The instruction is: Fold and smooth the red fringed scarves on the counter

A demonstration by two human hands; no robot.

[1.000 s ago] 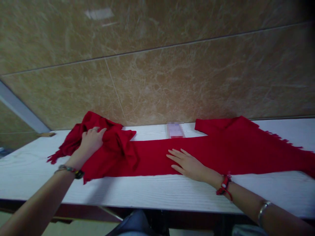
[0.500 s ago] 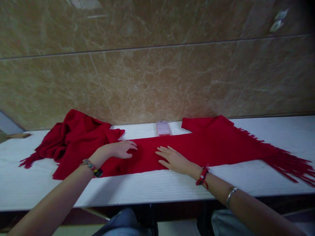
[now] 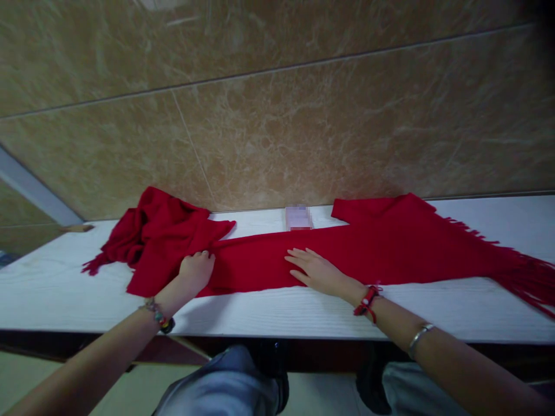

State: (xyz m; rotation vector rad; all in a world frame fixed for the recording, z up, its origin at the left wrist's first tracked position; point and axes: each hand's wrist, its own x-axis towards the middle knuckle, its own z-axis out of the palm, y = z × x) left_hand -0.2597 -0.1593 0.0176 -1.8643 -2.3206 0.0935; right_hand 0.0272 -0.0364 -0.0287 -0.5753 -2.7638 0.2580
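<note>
A red fringed scarf (image 3: 255, 263) lies lengthwise along the white table. Its left part is bunched in a loose heap, while the middle is flat and the right part is doubled over, with fringe trailing off to the right. At the edge of the heap, my left hand (image 3: 197, 270) is closed on the scarf, knuckles up and fingertips hidden. My right hand (image 3: 318, 273) rests palm down on the flat middle, fingers stretched out and slightly apart, holding nothing.
Behind the scarf, a small pale box-like item (image 3: 298, 218), blurred out, stands by the tiled wall (image 3: 277, 133). A small brown object (image 3: 77, 228) lies at the table's far left corner. The white table's (image 3: 269, 318) front edge runs just above my knees.
My left hand has gone from loosely spread fingers to a closed grip, moving left toward the heap. My right hand stays flat on the scarf. The camera view has tilted and shifted slightly.
</note>
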